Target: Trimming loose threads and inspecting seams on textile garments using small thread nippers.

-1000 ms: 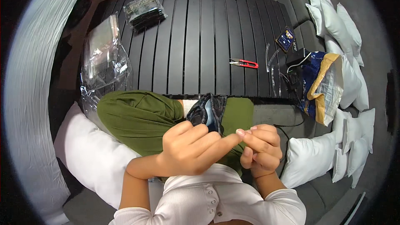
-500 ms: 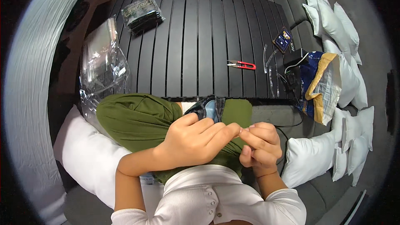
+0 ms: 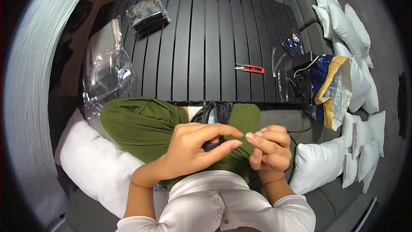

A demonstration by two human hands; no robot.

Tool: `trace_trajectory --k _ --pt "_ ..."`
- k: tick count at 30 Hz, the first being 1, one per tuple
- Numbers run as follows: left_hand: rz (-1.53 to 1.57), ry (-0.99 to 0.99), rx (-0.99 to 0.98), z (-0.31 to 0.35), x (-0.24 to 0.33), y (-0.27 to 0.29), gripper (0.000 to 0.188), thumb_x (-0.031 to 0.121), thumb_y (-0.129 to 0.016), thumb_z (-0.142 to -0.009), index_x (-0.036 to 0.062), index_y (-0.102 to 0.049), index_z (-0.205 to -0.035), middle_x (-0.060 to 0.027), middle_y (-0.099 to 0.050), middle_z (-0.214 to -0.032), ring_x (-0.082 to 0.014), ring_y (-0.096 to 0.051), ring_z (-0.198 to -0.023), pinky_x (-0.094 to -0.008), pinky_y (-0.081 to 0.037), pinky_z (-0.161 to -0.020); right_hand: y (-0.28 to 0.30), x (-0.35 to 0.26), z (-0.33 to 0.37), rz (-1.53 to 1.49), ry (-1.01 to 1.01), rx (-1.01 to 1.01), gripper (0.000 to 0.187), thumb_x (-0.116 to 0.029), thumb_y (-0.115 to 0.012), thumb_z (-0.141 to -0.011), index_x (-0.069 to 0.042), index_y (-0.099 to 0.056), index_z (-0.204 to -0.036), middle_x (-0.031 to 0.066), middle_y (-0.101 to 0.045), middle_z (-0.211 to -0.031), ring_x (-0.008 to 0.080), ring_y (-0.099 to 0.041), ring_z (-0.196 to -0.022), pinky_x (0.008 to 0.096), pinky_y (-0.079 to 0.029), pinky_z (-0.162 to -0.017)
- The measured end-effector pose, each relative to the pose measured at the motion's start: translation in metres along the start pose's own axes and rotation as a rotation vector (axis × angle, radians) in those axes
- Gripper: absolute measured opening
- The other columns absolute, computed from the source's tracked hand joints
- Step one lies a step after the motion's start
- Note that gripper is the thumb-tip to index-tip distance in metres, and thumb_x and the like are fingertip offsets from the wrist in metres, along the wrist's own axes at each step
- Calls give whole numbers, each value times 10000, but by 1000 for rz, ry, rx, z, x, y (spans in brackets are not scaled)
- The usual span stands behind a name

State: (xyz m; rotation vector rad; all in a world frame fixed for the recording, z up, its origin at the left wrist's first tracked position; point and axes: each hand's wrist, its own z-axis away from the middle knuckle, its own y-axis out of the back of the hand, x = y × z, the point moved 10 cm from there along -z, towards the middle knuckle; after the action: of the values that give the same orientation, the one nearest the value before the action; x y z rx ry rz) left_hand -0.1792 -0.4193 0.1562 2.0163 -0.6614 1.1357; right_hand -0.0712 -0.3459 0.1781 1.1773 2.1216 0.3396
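My left hand point(image 3: 195, 148) is over my lap, its thumb and forefinger spread apart with nothing visible between their tips. Its other fingers are largely hidden behind it. Close by on the right, my right hand point(image 3: 271, 148) is closed, fingertips pressed towards the thumb; whatever they pinch, if anything, is too small to make out. The tips of both hands nearly meet. Beyond the left hand, a dark patterned fabric piece point(image 3: 221, 114) with a light blue strip lies between my legs in green trousers point(image 3: 141, 118). Part of it shows below the left forefinger.
On the black slatted table point(image 3: 195, 47) lie red-handled thread snips point(image 3: 250, 68), a stack of dark packaged patches point(image 3: 148, 16), clear plastic bags point(image 3: 105, 64), clear strips point(image 3: 280, 81) and a phone point(image 3: 292, 43). A blue-and-yellow bag point(image 3: 328, 88) stands right, near white cushions point(image 3: 317, 163).
My left hand has drawn slightly away from the right, and its thumb and forefinger have opened. The right hand stays nearly in place, still closed.
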Motion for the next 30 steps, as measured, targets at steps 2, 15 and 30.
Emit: trace_trajectory --k 2,15,30 --pt "293 313 -121 8 -27 -18 178 105 -659 -729 27 -636 -887 1 -446 -510 -47 -354 -423 -205 -279 -403 -3 -3 0 74 21 -28 219 -2 -560 -706 -83 -356 -710 45 -645 -881 175 -539 -760 290 -466 -595" --pt "643 509 -135 18 -40 -30 121 81 -638 -768 -6 -647 -853 53 -455 -528 -2 -341 -498 -169 -269 -456 -5 -6 1 116 26 -42 297 -38 -595 -718 -131 -332 -818 -51 -644 -893 131 -514 -799 257 -401 -608" --pt "445 486 -116 11 -32 -18 57 28 -666 -695 -15 -629 -702 41 -485 -511 -3 -364 -477 -159 -277 -441 -9 -9 3 -3 112 -54 209 42 -578 -677 -76 -406 -693 75 -640 -904 153 -550 -779 248 -483 -583"
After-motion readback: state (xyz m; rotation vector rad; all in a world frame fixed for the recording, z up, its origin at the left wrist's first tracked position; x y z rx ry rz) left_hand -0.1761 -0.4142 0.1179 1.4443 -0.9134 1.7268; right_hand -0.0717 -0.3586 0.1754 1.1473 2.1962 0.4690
